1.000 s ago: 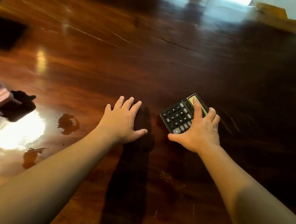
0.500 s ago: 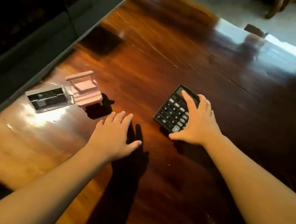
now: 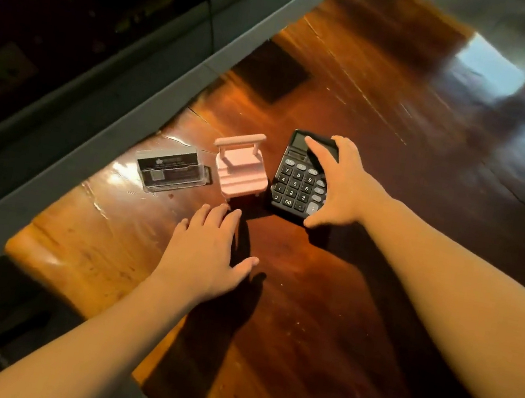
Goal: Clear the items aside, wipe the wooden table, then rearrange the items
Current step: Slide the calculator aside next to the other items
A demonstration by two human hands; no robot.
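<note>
A glossy wooden table (image 3: pixel 322 311) is seen from above, with three things set in a row near its left edge. A black calculator (image 3: pixel 296 183) lies flat at the right end of the row, its display at the far end and its keys facing up. It is covered along its right side by the right hand (image 3: pixel 342 187): the fingers (image 3: pixel 313 148) are spread over the display end and the thumb is pressed at the near right corner, so the grip is closed on the calculator from above. Whether the calculator is lifted at all off the table cannot be told.

Just left of the calculator, a small pink stand (image 3: pixel 241 169) shaped like a chair is set upright, its back rail toward the far side. A narrow gap is left between it and the calculator. Left of the stand, a clear card holder (image 3: pixel 171 170) with dark cards inside is placed, just beside the stand and close to the table's edge; bright light is reflected off the wood around it.

The left hand (image 3: pixel 208 252) is laid palm down on the table, near the stand's front, with fingers loosely together and the thumb out to the right. Nothing is held in it; its grip is released. Its fingertips are brought close to the stand's foot, but contact cannot be told.

A dark square patch (image 3: pixel 272 76) is seen on the wood farther back. A grey ledge (image 3: pixel 121 128) is run along the table's left edge, with dark glass beyond it. Both forearms are bare.
</note>
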